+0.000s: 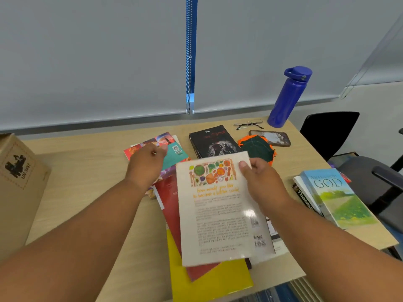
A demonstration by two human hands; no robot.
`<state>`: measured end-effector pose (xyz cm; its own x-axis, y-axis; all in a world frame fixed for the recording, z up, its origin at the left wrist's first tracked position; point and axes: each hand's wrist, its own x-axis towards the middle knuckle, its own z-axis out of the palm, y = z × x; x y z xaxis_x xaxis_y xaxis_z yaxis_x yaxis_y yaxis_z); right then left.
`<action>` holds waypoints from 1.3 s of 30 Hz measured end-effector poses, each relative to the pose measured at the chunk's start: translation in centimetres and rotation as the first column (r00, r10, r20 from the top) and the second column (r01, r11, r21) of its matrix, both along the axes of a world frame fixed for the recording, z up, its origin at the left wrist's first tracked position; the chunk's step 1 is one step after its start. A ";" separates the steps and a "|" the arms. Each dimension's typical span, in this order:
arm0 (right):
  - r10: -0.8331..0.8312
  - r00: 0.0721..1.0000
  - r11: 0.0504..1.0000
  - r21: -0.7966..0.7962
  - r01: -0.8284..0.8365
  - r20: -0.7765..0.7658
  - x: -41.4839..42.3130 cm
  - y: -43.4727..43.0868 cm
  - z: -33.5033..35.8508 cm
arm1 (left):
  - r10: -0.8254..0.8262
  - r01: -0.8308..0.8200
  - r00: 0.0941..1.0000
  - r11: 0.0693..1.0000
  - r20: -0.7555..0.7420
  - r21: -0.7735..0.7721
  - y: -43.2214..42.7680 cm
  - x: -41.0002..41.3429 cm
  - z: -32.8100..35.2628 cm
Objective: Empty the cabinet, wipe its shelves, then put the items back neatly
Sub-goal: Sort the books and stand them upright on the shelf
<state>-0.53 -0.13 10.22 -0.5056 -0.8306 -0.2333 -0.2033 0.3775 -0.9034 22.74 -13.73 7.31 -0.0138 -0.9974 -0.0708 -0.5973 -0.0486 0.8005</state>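
My right hand (259, 182) grips the upper right edge of a white cookbook (220, 210), thumb on its back cover; the book lies tilted over a red book (172, 205) and a yellow book (209, 280). My left hand (146, 164) hovers with loosely curled fingers over a colourful teal-and-red book (174, 151) further back and holds nothing. A black book (212, 140) lies behind the cookbook. At the right edge of the wooden table (87, 162), a small stack is topped by a blue-green book titled GOD (335, 197).
A cardboard box (17, 184) stands at the table's left. At the back right are a blue water bottle (287, 97), glasses (248, 124), a phone (271, 138) and a green-orange cloth (257, 149). Black office chairs (327, 131) sit to the right. Window blinds hang behind.
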 end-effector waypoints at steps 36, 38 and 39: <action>0.231 0.843 0.971 0.174 -0.166 -0.486 -0.6 -3.2 -1.0 | -0.211 0.308 0.928 0.898 -0.307 0.313 1.5 -0.1 0.2; 0.111 0.924 0.988 0.138 -0.065 -0.365 0.0 -4.0 -0.5 | -0.136 0.293 0.904 0.887 -0.406 0.356 1.7 0.5 -0.2; 0.062 0.969 0.988 0.150 -0.027 -0.237 0.1 -4.4 -0.2 | -0.085 0.268 0.889 0.893 -0.450 0.361 1.9 0.5 -0.6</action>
<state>-0.44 -4.48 10.00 -0.5249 -0.8200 -0.2283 -0.4274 0.4859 -0.7624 23.21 -11.87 6.73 -0.3058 -0.8585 -0.4117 -0.2472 -0.3460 0.9051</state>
